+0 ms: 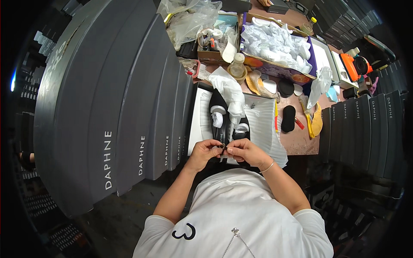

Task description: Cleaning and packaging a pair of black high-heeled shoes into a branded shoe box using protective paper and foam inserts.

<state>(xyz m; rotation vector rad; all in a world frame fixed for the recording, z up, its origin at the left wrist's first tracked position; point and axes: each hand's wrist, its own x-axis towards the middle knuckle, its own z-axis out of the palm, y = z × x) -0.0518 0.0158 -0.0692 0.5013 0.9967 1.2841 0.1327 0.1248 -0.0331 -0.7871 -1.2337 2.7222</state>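
Two black pointed shoes lie in front of me in an open box (199, 114) with a white inside. White paper fills part of the left shoe (218, 98), and the right shoe (241, 134) sits beside it, its toe under crumpled white tissue paper (231, 95). My left hand (203, 155) and my right hand (250, 153) meet at the heel end of the left shoe. Both pinch a thin black shoe strap (223, 146) with a small metal buckle. Fingers hide most of the strap.
Tall stacks of dark grey shoeboxes (142, 99) crowd the left, with more boxes (357, 124) at the right. White foam sheet (262, 124) lines the box. Behind are a carton of crumpled paper (275, 43), a clear bottle (237, 66), black pads (288, 118) and yellow cloth (316, 122).
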